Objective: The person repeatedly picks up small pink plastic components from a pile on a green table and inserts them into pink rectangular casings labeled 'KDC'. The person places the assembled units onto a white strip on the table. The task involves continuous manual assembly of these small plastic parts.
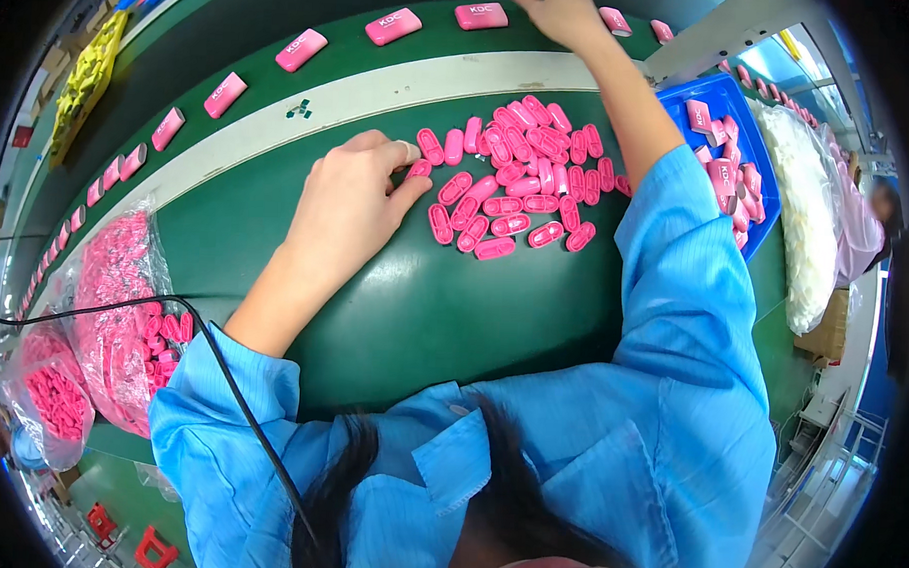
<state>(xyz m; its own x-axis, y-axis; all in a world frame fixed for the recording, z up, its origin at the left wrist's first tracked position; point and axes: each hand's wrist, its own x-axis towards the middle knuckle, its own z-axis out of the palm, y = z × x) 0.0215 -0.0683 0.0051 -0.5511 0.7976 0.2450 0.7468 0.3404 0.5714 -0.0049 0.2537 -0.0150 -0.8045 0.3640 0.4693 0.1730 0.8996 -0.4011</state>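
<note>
A loose cluster of small pink oval pieces lies on the green worktop, some of them overlapping and those along its edges spread singly. At the left edge of the cluster, the left hand has its thumb and index finger closed in a pinch on one pink oval piece, the other fingers curled behind. Beyond the cluster, past a pale curved rail, the right hand reaches over a dark green strip with its fingers bent; its fingertips are at the upper rim of the view, so whether it grips anything cannot be told. On that strip, beyond the cluster and trailing off to both sides of it, glossy pink cases sit in a spaced row. Just right of the cluster, past the right forearm, a blue tray holds more such cases, piled at various angles. Well to the left of the cluster rests a clear plastic bag full of pink pieces, some lying at its opening, with a black cable crossing in front.
</note>
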